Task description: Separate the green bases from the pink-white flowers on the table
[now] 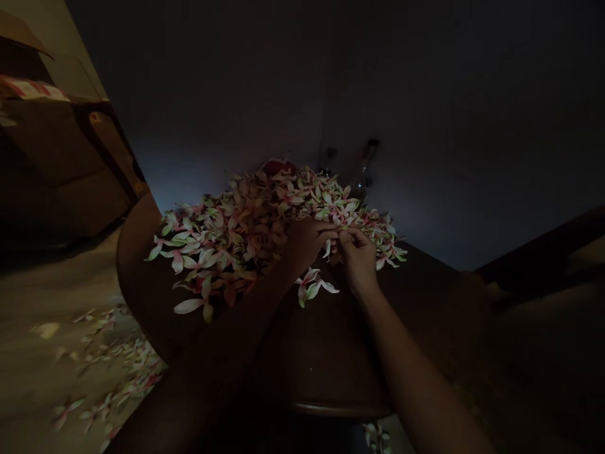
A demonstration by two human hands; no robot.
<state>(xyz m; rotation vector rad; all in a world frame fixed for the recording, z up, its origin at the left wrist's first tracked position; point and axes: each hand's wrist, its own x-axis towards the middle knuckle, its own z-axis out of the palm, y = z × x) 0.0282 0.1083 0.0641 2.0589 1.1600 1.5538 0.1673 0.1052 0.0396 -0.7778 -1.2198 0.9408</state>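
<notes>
Two hands meet fingertip to fingertip, the left hand (307,241) and the right hand (360,252) each drawn into a pinch; it is too dim to tell whether either grasps anything. Just below the left fingertips one pale petal (327,247) shows, its long axis near upright, tip downward — held or merely lying there, I cannot tell. Nearer the wearer than the grip, a small loose cluster of blossom (314,287) lies on the dark table (326,353), one long petal pointing right, another down and to the left. Around and behind the grip, one heap of pink-and-white flowers (246,221) spreads mostly leftward, too many to count, the petals pointing every way. At its near left edge, one flower (201,306) points a long petal left, its axis nearly level. Beyond the grip are one red object (278,167), partly buried behind the heap, and two shiny objects (363,176) — too dark to name. Well left and lower, more flowers lie scattered on the floor (28,290); farther left stand cardboard boxes (51,151), their number unclear.
</notes>
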